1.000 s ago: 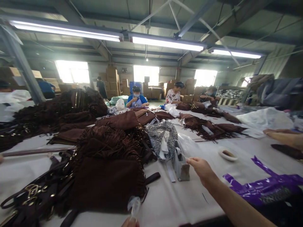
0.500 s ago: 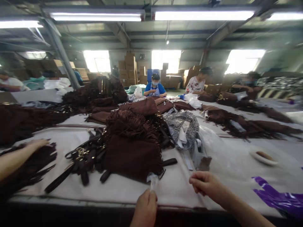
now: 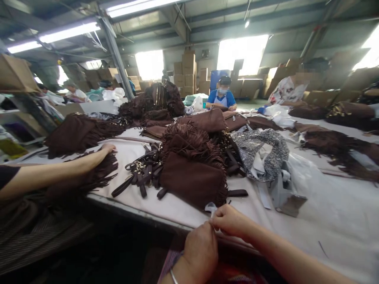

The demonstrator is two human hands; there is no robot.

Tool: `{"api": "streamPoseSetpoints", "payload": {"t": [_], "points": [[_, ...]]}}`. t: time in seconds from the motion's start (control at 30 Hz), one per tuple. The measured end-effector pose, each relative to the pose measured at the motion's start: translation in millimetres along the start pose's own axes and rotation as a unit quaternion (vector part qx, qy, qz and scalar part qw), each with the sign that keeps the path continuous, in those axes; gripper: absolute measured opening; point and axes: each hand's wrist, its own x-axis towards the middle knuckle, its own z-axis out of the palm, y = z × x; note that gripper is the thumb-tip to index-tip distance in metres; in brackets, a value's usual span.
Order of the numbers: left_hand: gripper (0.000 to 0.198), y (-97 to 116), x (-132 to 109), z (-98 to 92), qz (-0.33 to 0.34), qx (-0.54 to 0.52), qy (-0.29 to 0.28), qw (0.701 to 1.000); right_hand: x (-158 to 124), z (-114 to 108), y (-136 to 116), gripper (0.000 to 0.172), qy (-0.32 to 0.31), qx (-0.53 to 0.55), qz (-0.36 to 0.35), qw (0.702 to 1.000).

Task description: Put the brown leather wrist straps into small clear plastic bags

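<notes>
Overhead, strip lights and steel beams are seen above a warehouse hall, with stacked cardboard boxes [image 3: 189,65] set against the far wall between bright windows. A long bench covered in white cloth [image 3: 325,221] is spread across the view, and its near edge is met by both of the wearer's hands. The left hand [image 3: 201,248] is held at the bench edge with its fingers curled, and the right hand [image 3: 229,221] is brought against it from the right, fingertips pressed together. A small scrap of clear crinkled plastic [image 3: 211,207] is pinched between the fingertips of the two hands; it is held just above them, right at the bench edge, and whether it is gripped more by one hand than the other cannot be told. Just beyond the plastic, a dark brown suede fringed bag [image 3: 192,177] is laid flat on the cloth, with a bundle of dark brown straps with brass buckles [image 3: 140,173] beside it on the left. A grey speckled fabric piece [image 3: 260,152] is heaped to the right of the bag. At the left, a co-worker's bare forearm is stretched across the bench, and that person's hand [image 3: 107,148] is rested on brown fringed suede. Further brown suede pieces are piled along the bench, and a seated person in a blue top [image 3: 222,96] is seen at its far end.
</notes>
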Motion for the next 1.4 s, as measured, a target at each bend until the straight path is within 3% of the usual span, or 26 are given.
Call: {"api": "streamPoseSetpoints", "payload": {"t": [0.2,0.4,0.57,0.8,1.0,1.13,1.27,1.4], "points": [[0.026,0,1,3.5,0.079,0.181,0.023,0.98,0,0,6,0.019,0.023,0.001,0.009,1.0],[0.012,1,-1,1.7,0.079,0.147,0.105,0.98,3,5,9,0.021,0.059,0.008,-0.01,0.998],[0.033,-11,-2,6.0,0.147,0.16,0.173,0.961,1,8,7,0.024,0.074,0.021,-0.011,0.997],[0.021,-3,3,-0.6,0.103,0.049,0.106,0.988,-13,2,16,0.024,0.048,-0.002,-0.069,0.996],[0.026,13,11,-5.0,-0.028,-0.103,0.042,0.993,-23,11,33,0.022,0.147,-0.019,-0.09,0.985],[0.027,10,15,4.3,-0.144,-0.263,0.008,0.954,-19,21,49,0.021,0.178,0.077,-0.045,0.98],[0.035,9,11,9.9,-0.207,-0.425,-0.033,0.88,-19,25,53,0.018,0.17,0.137,-0.05,0.974],[0.031,17,6,3.6,-0.25,-0.54,-0.07,0.8,-21,29,45,0.015,0.145,0.19,-0.05,0.97]]}}
